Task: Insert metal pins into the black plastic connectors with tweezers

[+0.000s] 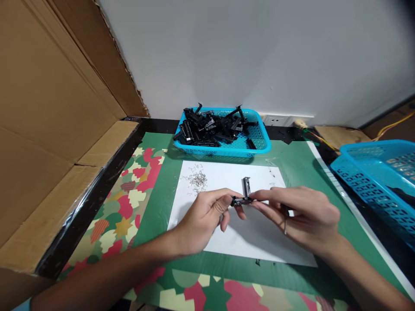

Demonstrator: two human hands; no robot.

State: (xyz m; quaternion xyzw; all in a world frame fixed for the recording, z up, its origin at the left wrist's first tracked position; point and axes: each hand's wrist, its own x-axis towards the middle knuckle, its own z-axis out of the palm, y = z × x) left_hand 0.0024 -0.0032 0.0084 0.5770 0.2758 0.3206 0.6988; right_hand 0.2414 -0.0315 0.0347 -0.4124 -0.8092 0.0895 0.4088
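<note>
Above the white paper (253,235), my left hand (207,216) pinches the left end of a small black part (240,201) between thumb and fingers. My right hand (298,211) closes on the right end of that same part, and a thin tool-like item shows within its fingers, too small to name. Another black part (247,185) lies on the paper just beyond the fingertips. A pile of tiny bent wire pieces (198,179) is spread on the paper's upper left.
A blue basket (227,152) full of black parts (210,127) stands behind the paper. Another blue basket (366,190) is at the right. Cardboard (65,185) borders the left side. A socket strip (275,120) and wires run along the wall.
</note>
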